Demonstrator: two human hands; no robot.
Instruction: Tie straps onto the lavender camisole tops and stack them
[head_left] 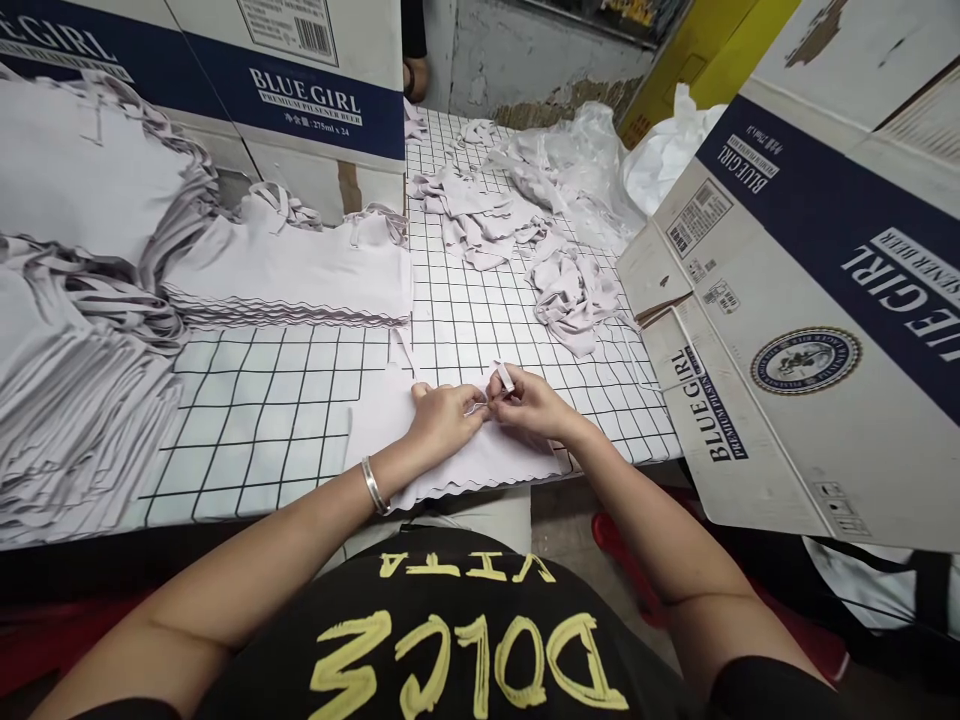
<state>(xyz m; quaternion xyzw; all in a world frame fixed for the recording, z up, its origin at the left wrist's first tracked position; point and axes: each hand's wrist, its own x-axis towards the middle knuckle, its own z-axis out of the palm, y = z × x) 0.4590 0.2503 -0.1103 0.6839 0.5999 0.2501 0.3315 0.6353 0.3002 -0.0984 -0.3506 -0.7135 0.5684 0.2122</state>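
A table (262,420) covered in a white cloth with a black grid is filling the middle of the view. At three o'clock a large Blue Girl carton (810,330) is leaning over the table's edge, and another Blue Girl carton (300,90) is standing at eleven o'clock. Tall stacks of pale folded garments (67,380) are piling up at nine o'clock, with a lower stack (300,275) lying just beside them toward ten. A loose heap of the same pale pieces (517,240) is sprawling at one o'clock, near crumpled clear plastic (585,160).

At the centre, close to the near edge, a single pale garment (457,455) with a scalloped hem is lying flat on the grid. The left hand (442,420), a silver bangle (373,486) sitting on its wrist, is resting on the cloth with fingers curled narrow, pinching a thin strap (501,377) of the garment. The right hand (529,405) is meeting it, fingertips closed tight on the same strap, whose end is sticking up toward twelve.
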